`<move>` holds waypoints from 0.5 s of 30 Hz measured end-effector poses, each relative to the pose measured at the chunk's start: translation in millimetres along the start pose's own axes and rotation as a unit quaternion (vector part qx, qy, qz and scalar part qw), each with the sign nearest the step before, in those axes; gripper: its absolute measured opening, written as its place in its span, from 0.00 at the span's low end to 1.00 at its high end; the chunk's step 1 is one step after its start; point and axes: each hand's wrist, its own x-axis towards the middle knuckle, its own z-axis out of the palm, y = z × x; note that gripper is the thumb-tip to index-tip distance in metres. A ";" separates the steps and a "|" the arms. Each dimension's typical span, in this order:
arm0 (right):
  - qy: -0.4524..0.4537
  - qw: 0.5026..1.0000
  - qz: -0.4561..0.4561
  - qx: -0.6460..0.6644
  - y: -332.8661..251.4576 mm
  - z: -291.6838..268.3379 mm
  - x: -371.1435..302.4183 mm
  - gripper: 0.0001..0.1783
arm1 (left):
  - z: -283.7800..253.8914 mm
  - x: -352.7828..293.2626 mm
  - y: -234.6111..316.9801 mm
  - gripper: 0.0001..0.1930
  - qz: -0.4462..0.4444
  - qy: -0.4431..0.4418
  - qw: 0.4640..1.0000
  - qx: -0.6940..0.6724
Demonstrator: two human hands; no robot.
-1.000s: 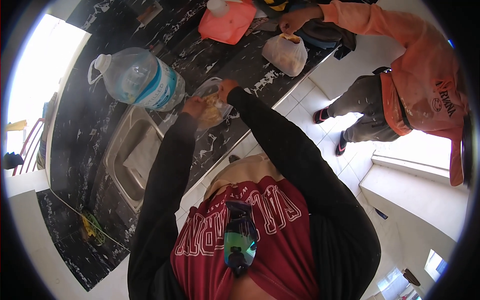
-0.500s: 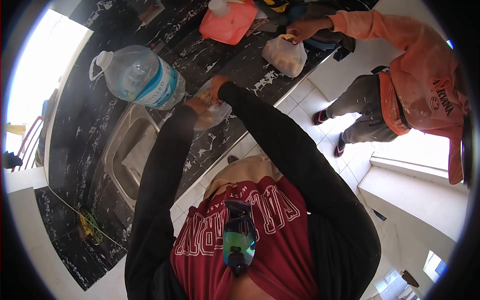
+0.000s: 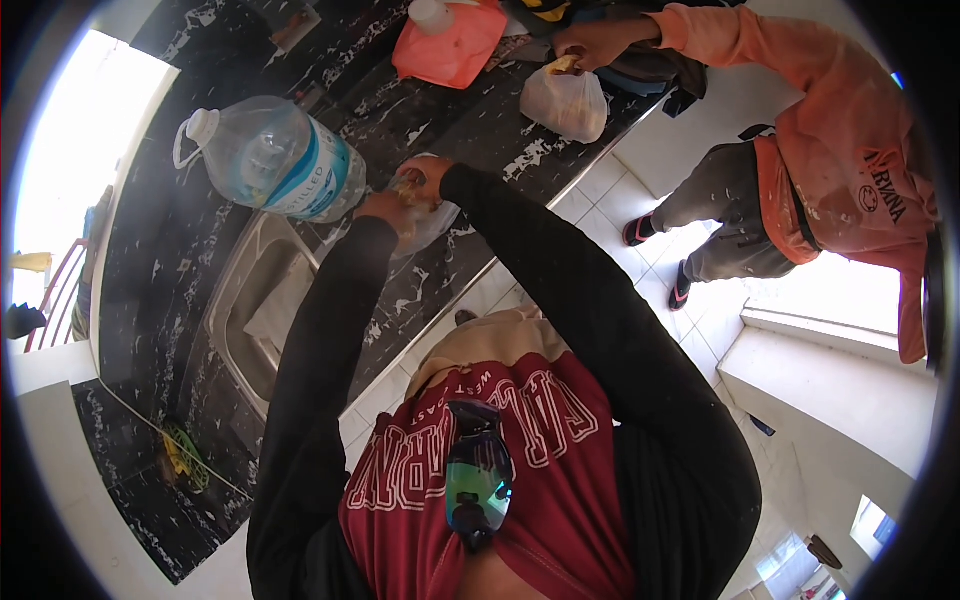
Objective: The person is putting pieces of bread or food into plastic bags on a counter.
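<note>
Clearly, a clear plastic bag (image 3: 425, 232) with yellowish contents is handled by both hands over the dark marbled counter (image 3: 470, 130), close to its front edge. By the left hand (image 3: 388, 214), the near left side of the bag is held with the fingers bent inward; the fingertips are hidden, so it cannot be told how tightly they are pressed. By the right hand (image 3: 430, 178), the upper part of the same bag is grasped with curled fingers, and hardly any gap is left between the two hands. Whether a piece of the contents is also pinched there cannot be told, because this area is blurred.

Just beside the hands, on their left, a large transparent bottle (image 3: 290, 160) with a blue label is placed. Nearer to the body, a metal sink (image 3: 216, 325) is set into the counter, and a whitish sheet (image 3: 282, 300) is seen inside it.

Farther to the right, a second bag (image 3: 565, 108) is touched at its top by the hand of a co-worker (image 3: 600, 42), by whom an orange sweatshirt (image 3: 845, 110) is worn. Beyond, a red-orange plastic object (image 3: 450, 50) is placed, with a white container (image 3: 430, 15) on it.
</note>
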 end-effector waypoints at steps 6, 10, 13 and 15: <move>-0.136 0.958 -0.125 -0.218 -12.9 -4.5 4.4 0.33 | 0.4 6.5 0.7 0.23 -0.025 -0.011 0.995 -0.091; -0.075 0.955 -0.078 -0.275 -32.6 -2.1 -1.1 0.26 | 7.6 12.7 -15.2 0.16 0.076 -0.003 0.984 -0.162; -0.079 0.935 -0.045 -0.342 -42.8 2.5 0.0 0.20 | 14.2 16.7 -23.1 0.15 0.034 -0.042 0.983 -0.174; -0.093 0.943 0.007 -0.319 -44.0 4.6 2.4 0.13 | 15.1 18.2 -25.3 0.15 0.033 -0.049 0.984 -0.170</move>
